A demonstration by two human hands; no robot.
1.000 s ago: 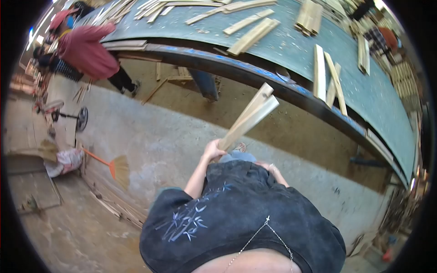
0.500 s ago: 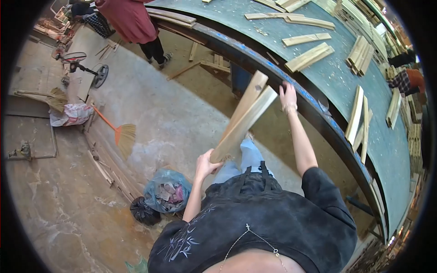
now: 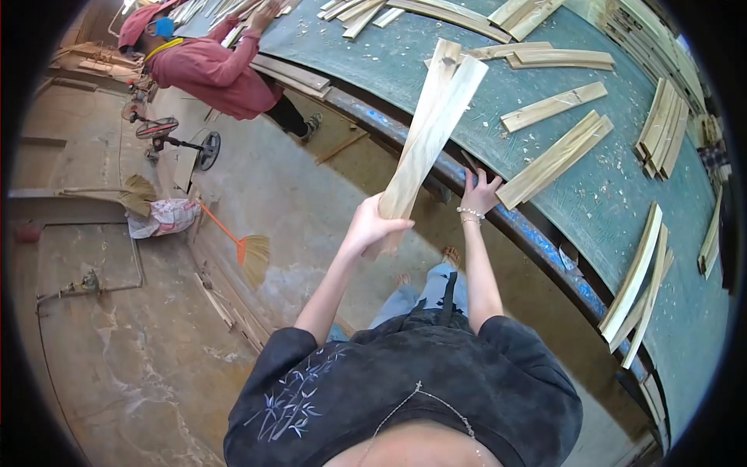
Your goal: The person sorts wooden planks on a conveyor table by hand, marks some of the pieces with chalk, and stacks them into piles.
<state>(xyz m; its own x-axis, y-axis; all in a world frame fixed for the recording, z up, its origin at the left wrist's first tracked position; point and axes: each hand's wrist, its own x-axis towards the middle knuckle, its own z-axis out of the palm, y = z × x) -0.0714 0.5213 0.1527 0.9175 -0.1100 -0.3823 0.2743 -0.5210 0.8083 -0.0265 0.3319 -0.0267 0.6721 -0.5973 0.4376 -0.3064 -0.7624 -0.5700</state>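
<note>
Head view: two pale, flat wooden boards (image 3: 432,140) up in the left hand (image 3: 369,226), more lying loose

Taking up these two looks complete: the left hand is closed around their lower ends, and they slant upward, crossed, in front of the broad teal tabletop (image 3: 591,227). Whether their tips touch it cannot be told. The right hand (image 3: 480,196) holds no board; its fingers lie spread at the dark metal rim with flaking blue paint (image 3: 537,249) (a pale beaded bracelet (image 3: 471,212) circles that wrist). Unheld on the tabletop lie a pair of long yellowish boards (image 3: 554,159) near the right hand, a single flat pale plank (image 3: 554,107) beyond, and a three-board bundle (image 3: 663,128) farther off. How much handling remains does not show.
</note>
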